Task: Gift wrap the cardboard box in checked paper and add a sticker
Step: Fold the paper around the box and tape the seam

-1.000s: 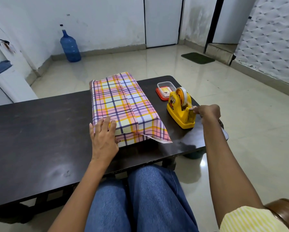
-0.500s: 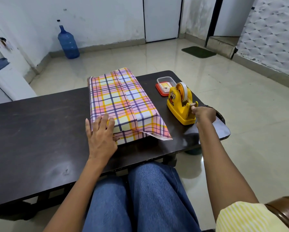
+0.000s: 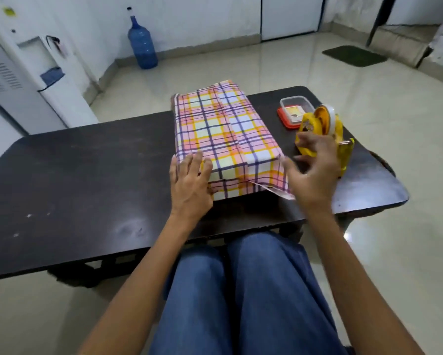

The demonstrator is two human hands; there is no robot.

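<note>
The box wrapped in pink, yellow and purple checked paper (image 3: 223, 139) lies on the dark table (image 3: 87, 180), its near end folded, with a paper flap sticking out at the near right corner. My left hand (image 3: 190, 185) presses flat on the near left corner, fingers straight. My right hand (image 3: 315, 170) is blurred beside the box's near right corner, just in front of the yellow tape dispenser (image 3: 325, 134). Its thumb and fingers are curled as in a pinch on a strip of clear tape that barely shows.
A small clear container with a red lid (image 3: 293, 112) stands behind the dispenser near the table's right end. My knees in blue jeans (image 3: 240, 290) are under the near edge. A blue water jug (image 3: 142, 46) and a white water dispenser (image 3: 30, 78) stand on the floor beyond.
My right hand left the dispenser's cutter and moved left to the box's near right corner. The left hand stayed pressed on the box. The camera tilted down and left.
</note>
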